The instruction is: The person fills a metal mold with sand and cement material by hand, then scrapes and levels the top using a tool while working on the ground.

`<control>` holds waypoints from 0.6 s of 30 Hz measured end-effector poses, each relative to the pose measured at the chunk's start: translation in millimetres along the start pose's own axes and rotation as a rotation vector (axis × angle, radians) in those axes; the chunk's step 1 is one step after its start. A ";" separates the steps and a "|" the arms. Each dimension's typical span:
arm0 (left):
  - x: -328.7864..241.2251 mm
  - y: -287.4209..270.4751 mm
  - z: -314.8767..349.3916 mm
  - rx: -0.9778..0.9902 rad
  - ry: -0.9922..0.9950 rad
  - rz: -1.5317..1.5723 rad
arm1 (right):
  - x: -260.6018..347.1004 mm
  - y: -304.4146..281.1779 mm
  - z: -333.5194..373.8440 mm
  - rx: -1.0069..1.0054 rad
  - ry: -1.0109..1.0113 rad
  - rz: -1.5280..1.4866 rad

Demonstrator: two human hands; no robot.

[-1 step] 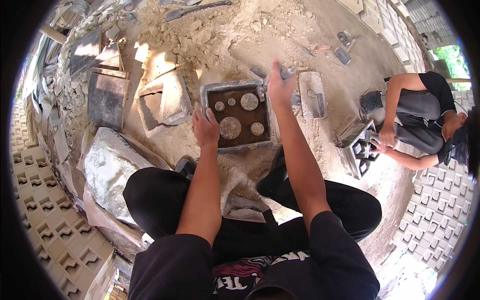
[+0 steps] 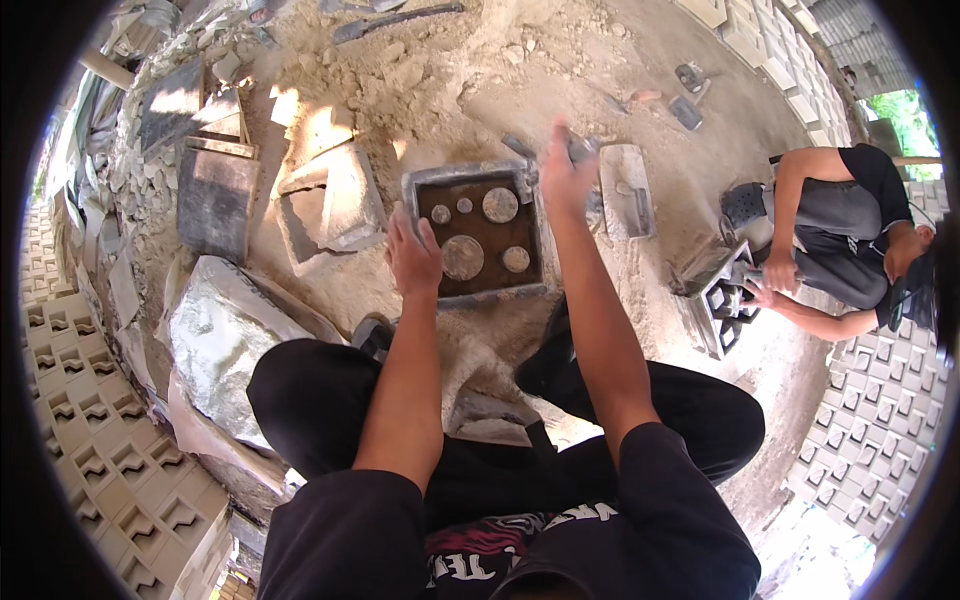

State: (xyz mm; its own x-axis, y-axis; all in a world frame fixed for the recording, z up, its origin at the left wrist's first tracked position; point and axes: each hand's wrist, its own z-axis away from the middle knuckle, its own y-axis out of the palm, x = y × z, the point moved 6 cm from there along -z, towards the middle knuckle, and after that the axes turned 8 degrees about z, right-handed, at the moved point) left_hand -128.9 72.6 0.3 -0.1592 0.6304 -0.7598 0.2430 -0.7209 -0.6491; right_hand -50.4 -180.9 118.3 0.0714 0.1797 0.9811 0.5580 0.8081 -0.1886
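Note:
A square grey mould frame (image 2: 473,297) lies on the sandy ground before me, with a brown bed and several round, dusty discs inside, among them a large disc (image 2: 462,257). My left hand (image 2: 413,252) is at the frame's left side, fingers stretched out and holding nothing; whether it touches the rim I cannot tell. Just off the frame's upper right corner is my right hand (image 2: 566,178), raised and slightly blurred. Its fingers are closed on a small grey tool (image 2: 583,150) whose kind is not clear.
Right of the frame lies a pale rectangular block (image 2: 627,190) with a tool on it. A broken-looking box form (image 2: 330,210) and dark boards (image 2: 217,200) are at left. Another person's hands (image 2: 770,285) work on a patterned block (image 2: 728,310). Pale blocks are stacked on both sides.
My right hand has shifted slightly to the right with the grey tool. My left hand stays beside the frame.

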 end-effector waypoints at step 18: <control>-20.8 5.6 -5.7 0.200 -0.021 -0.023 | -1.4 -26.4 34.9 0.072 -0.025 0.126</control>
State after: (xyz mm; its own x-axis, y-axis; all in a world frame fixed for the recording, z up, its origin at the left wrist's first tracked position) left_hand -118.7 57.1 12.7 -0.1834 0.6429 -0.7437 0.0448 -0.7503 -0.6596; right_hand -94.1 -182.9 120.4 0.1165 0.2953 0.9483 0.4850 0.8163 -0.3138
